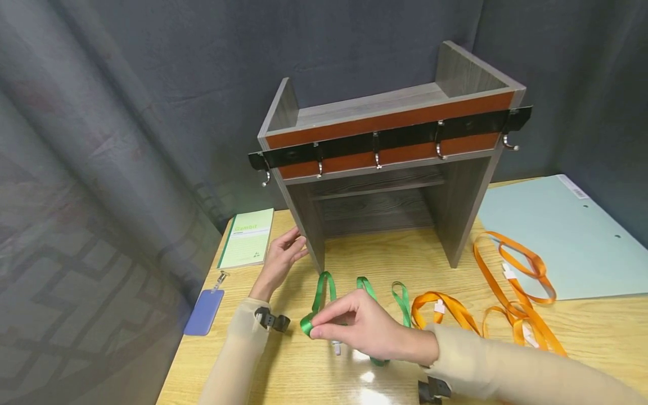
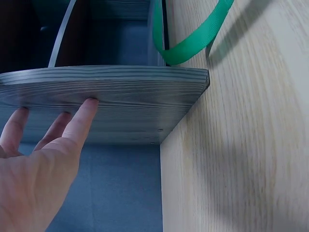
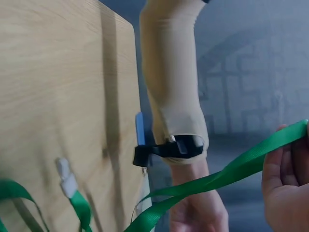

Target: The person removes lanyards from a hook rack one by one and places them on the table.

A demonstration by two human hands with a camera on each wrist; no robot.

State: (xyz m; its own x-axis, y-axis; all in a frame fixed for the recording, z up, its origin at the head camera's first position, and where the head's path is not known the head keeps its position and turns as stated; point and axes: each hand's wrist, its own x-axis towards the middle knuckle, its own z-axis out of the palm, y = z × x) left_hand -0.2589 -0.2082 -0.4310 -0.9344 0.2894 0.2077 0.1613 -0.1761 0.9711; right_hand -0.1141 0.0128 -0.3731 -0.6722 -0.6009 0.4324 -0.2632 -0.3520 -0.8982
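My right hand pinches a green lanyard between thumb and forefinger, above the front of the table. In the right wrist view the lanyard's doubled strap slants down from the fingers. My left hand is at the left side panel of a grey wooden shelf. Its straight fingertips touch the panel's outer face in the left wrist view. Two more green lanyards lie to the right of the held one, partly hidden behind my right hand. A black rail with several metal hooks crosses the shelf's front.
Orange lanyards with white clips lie on the right of the wooden table. Behind them is a pale blue folder. At the left are a green notebook and a blue badge holder. Grey curtains hang around the table.
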